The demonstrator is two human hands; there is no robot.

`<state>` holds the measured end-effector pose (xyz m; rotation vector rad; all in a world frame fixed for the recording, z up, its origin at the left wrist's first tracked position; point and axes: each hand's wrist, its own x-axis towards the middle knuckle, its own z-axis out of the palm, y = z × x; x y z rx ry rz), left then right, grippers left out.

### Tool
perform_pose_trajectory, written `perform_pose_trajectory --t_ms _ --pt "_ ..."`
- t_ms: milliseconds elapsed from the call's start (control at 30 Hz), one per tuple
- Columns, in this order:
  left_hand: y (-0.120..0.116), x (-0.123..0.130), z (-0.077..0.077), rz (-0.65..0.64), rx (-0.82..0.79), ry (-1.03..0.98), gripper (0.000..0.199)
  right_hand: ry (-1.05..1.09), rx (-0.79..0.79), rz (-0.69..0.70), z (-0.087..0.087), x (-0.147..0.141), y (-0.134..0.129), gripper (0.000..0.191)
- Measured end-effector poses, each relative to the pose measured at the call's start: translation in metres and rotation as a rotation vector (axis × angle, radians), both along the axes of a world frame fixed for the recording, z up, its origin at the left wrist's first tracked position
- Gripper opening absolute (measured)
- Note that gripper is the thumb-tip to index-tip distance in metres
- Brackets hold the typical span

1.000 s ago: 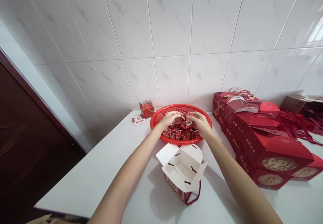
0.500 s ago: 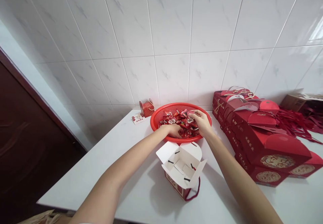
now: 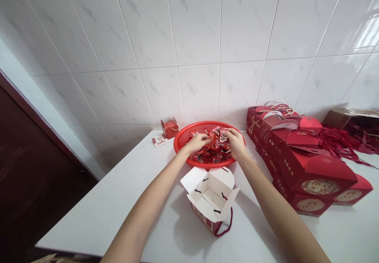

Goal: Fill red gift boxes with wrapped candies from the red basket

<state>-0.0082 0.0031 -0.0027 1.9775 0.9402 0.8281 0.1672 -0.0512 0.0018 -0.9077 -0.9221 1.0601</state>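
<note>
Both hands are at a red plastic basket [image 3: 179,147] that holds a heap of red wrapped candies [image 3: 213,154]. My left hand [image 3: 197,142] pinches a red wrapped candy at its fingertips, over the left part of the heap. On the right side, my right hand [image 3: 237,142] is closed on another wrapped candy [image 3: 224,138], whose red and white wrapper shows beside the fingers. Just in front of the basket stands a small gift box [image 3: 211,199] with its white flaps spread, its inside bare and a dark red cord hanging at its side.
Stacked red gift boxes [image 3: 308,164] stand on the right of the white table [image 3: 154,231], with dark red ribbons [image 3: 334,140] and a cardboard box [image 3: 340,117] behind. A small red box [image 3: 169,128] and a printed card [image 3: 160,140] lie left of the basket. Tiled wall behind.
My left hand has lifted from the near side of the candy heap and moved up and back, now pinching a candy. My right hand stays near its place, holding its candy.
</note>
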Motion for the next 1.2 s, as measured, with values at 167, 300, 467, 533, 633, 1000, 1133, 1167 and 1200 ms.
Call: perform_pose_trajectory --t_ms 167,300,467,533,633,1000,1133,1167,1200 --pt "-0.005 0.000 0.008 0.026 0.007 -0.214 0.032 0.028 0.007 -0.013 -0.001 0.000 0.002 0.030" --pt "-0.006 0.001 0.008 0.012 -0.039 -0.285 0.033 0.023 0.005 -0.008 -0.002 0.001 0.003 0.030" --pt "-0.005 0.000 0.007 -0.005 -0.089 -0.314 0.039 0.033 -0.008 -0.013 -0.003 0.001 0.004 0.031" --pt "-0.007 0.000 0.008 -0.010 -0.091 -0.318 0.039 0.043 -0.014 -0.011 -0.003 0.000 0.004 0.031" --pt "-0.010 -0.001 0.011 -0.033 -0.080 -0.317 0.038 0.057 -0.028 0.003 -0.003 0.000 0.003 0.031" --pt "-0.013 -0.001 0.012 -0.052 -0.062 -0.303 0.039 0.068 0.044 0.008 -0.001 0.000 -0.002 0.030" --pt "-0.016 -0.001 0.016 -0.081 -0.121 -0.295 0.034 0.077 0.070 -0.005 0.010 0.001 -0.007 0.029" --pt "-0.017 -0.001 0.017 -0.076 -0.130 -0.294 0.032 0.079 0.078 -0.009 0.015 0.002 -0.009 0.030" --pt "-0.017 -0.001 0.017 -0.067 -0.133 -0.286 0.029 0.076 0.085 -0.008 0.021 0.003 -0.013 0.030"
